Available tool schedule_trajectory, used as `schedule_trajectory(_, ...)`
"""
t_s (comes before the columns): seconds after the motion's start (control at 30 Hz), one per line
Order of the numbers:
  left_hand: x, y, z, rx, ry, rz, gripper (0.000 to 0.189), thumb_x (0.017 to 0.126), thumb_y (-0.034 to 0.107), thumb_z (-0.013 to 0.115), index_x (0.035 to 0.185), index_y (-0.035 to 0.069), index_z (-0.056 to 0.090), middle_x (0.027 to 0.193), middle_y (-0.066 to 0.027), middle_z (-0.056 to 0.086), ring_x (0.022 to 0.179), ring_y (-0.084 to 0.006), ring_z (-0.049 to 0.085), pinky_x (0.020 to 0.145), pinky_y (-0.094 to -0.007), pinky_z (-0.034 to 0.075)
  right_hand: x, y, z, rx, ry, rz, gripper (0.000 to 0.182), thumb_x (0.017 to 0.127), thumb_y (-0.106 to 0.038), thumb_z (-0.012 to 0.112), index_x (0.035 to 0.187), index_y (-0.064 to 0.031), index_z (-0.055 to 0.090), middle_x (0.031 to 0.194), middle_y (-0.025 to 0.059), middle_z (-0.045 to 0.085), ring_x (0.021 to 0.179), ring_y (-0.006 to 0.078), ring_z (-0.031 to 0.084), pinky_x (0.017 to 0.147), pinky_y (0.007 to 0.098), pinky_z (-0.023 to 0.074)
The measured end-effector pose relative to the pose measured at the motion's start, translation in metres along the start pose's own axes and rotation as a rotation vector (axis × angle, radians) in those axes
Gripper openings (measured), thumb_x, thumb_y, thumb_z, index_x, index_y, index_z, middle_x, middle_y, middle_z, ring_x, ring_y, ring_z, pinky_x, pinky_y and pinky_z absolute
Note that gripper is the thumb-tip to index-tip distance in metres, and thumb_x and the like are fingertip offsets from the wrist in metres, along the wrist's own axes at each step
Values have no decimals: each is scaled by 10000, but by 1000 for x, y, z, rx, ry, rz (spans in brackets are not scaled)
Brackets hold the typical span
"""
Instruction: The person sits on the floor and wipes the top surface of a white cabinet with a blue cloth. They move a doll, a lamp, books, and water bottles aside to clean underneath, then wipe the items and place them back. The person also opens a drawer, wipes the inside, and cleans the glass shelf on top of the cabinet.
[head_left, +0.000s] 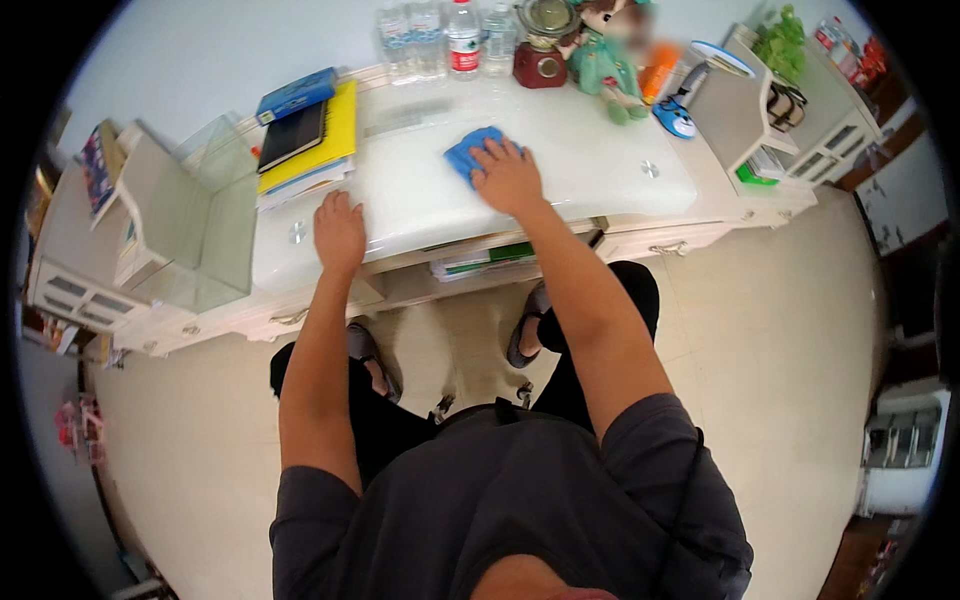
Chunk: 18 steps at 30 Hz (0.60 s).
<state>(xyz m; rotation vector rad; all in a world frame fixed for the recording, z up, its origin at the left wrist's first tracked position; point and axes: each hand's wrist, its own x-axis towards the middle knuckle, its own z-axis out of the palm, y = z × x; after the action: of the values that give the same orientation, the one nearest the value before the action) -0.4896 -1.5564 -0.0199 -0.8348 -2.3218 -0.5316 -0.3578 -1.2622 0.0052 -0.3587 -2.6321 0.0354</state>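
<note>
My right hand (507, 174) lies flat on a crumpled blue cloth (466, 155), pressing it against the glossy white desktop (420, 199) with its fingers spread; whether the fingers grip the cloth I cannot tell. My left hand (341, 232) rests palm down near the desk's front edge, holding nothing, its fingers slightly apart. Just beyond it is a stack with a yellow folder (343, 124), a black notebook (294, 136) and a blue box or book (296, 96) on top.
A clear glass or plastic tank (225, 217) stands at left. Along the back are water bottles (463, 41), a dark red appliance with a glass jar (540, 66), a doll in green (606, 71) and a blue desk lamp (675, 118). Papers (484, 262) lie on a shelf below.
</note>
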Motion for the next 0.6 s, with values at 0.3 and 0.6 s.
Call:
schedule_trajectory(0.3,-9,8,0,32,-26,-27,394,965,248,586,1284,16,574,1394,-178,558,1339,-345,479,1132,-506,346,-9,166,-35,-198,-52,574,626,961,-487,406,1520,-209,458,1618,103,355,1464,407,330,1187,583,238)
schedule_trajectory(0.6,-4,17,-6,64,-53,-90,418,946,265,605,1277,10,589,1423,-182,548,1375,-332,458,1152,-501,330,51,99,19,-192,65,340,588,941,-494,520,1425,-164,572,1502,205,490,1362,474,447,1156,523,334)
